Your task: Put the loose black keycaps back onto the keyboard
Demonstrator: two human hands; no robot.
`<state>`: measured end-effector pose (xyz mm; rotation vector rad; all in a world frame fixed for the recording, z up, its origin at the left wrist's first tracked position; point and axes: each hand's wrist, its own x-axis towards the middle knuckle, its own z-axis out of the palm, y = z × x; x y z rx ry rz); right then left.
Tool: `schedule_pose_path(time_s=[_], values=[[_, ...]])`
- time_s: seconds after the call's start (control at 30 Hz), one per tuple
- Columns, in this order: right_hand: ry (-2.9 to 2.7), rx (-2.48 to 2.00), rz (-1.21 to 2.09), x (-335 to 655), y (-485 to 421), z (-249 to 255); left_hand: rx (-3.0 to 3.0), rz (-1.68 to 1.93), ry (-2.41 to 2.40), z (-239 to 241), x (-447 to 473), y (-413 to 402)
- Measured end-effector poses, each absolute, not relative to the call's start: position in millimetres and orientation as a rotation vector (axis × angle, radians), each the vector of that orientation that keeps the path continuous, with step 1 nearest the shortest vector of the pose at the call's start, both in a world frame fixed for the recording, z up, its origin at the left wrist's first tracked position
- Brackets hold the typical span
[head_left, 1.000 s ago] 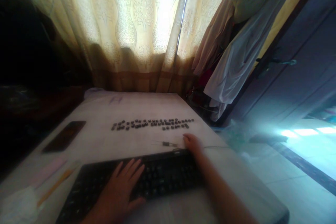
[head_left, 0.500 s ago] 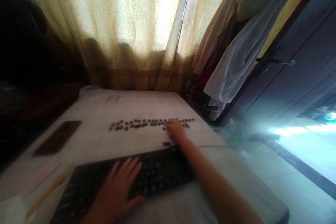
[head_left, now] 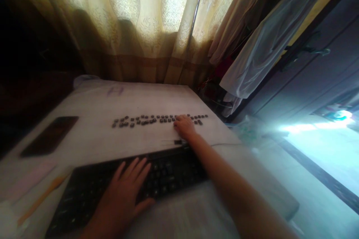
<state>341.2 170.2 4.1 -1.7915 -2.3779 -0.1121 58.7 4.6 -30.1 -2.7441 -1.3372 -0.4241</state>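
The right hand [head_left: 183,127] rests on the row of loose keycaps [head_left: 146,120] with its fingers curled down; whether it grips one cannot be told. The left hand [head_left: 126,190] lies flat and open on the black keyboard [head_left: 174,171]. This seems to be a picking step, and lifting one keycap needs a fine pinch.

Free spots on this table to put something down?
Bare cloth between the phone, the row of keycaps and the keyboard; another strip behind the keycaps up to the curtain. Crowded: the row's right end, where the right hand and a small tool sit; left hand rests on the keyboard.
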Motion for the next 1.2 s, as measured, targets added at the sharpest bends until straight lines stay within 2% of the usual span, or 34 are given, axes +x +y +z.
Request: schedule_pose_path(time_s=[0.27, 0.4, 0.47, 0.87, 1.2], values=[[-2.202, -1.737, 0.023, 344.6, 139.2, 16.0, -2.692, -0.419, -1.289, -30.8, 60.3, 4.2], [-1.858, -1.527, 0.569, 351.4, 85.5, 8.1, -2.698, -0.412, -1.293, -29.8, 60.2, 3.9], [-1.8, -1.439, 0.665, 353.2, 60.1, 0.9, -2.72, -0.406, -1.309, -29.1, 59.6, 3.8], [-2.047, -1.364, 0.498, 337.4, 22.9, -9.8, -2.672, -0.443, -1.236, -26.7, 60.9, 2.8], [-1.968, -1.389, 0.615, 339.4, 24.8, -7.4, -2.72, -0.364, -1.302, -27.1, 60.3, 2.1]])
